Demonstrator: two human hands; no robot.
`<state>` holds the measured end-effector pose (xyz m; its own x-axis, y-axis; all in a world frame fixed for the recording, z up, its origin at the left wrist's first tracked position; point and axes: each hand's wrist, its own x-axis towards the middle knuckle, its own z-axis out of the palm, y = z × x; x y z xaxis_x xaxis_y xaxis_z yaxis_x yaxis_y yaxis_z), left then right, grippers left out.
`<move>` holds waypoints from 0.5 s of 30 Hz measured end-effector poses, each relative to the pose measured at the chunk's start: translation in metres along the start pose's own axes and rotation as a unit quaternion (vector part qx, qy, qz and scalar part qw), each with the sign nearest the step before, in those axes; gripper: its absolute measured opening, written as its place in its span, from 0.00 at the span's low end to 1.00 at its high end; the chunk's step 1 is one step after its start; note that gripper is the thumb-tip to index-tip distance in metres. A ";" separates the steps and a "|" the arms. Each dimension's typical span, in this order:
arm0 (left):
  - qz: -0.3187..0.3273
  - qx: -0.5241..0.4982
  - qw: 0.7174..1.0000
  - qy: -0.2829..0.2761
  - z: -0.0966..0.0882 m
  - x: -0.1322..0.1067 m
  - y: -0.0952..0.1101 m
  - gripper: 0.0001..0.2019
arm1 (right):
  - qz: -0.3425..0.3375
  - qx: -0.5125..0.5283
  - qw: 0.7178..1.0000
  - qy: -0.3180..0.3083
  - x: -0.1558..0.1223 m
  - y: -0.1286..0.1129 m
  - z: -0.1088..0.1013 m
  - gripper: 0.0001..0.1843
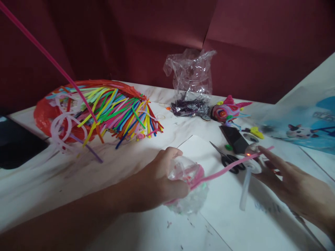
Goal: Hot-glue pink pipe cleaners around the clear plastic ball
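Observation:
My left hand point(167, 177) is closed around a clear plastic piece point(183, 167), perhaps part of a bottle, with a pink pipe cleaner point(227, 170) wound on it. The pipe cleaner's loose end reaches right, past the fingertips of my right hand point(290, 177). That hand's thumb and fingers curve around a white glue gun point(253, 165) with a lit orange light; its handle is mostly hidden. A translucent glue stick point(245, 191) juts from it toward me. Black-handled scissors point(230, 162) lie just left of the gun, partly on a white sheet point(193, 146).
A red bag of multicoloured pipe cleaners point(123, 111) lies at the back left, beside a black flat object point(18, 143). Behind stand a clear bag of dark purple strands point(191, 104) and a pink pipe-cleaner figure point(226, 112). A blue printed bag point(309, 122) lies right.

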<state>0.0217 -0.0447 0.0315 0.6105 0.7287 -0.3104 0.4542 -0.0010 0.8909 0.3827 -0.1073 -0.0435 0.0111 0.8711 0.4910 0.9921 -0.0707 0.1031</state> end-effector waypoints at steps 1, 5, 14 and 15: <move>-0.001 0.006 1.000 -0.001 0.000 0.000 0.000 0.31 | -0.003 0.004 1.000 -0.004 0.000 -0.001 0.000 0.33; 0.004 0.005 1.000 -0.005 0.000 0.002 0.000 0.32 | -0.017 0.016 1.000 -0.008 0.001 -0.003 0.000 0.33; 0.011 -0.042 0.999 -0.008 0.002 0.004 -0.006 0.28 | -0.048 0.008 0.999 0.021 0.000 -0.006 -0.001 0.34; 0.005 -0.044 0.999 -0.010 0.002 0.004 -0.005 0.28 | -0.051 0.012 0.999 0.016 -0.001 -0.008 -0.001 0.33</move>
<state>0.0230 -0.0434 0.0251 0.6280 0.7154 -0.3062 0.3898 0.0513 0.9195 0.3745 -0.1075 -0.0439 -0.0931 0.8568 0.5071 0.9907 0.0292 0.1325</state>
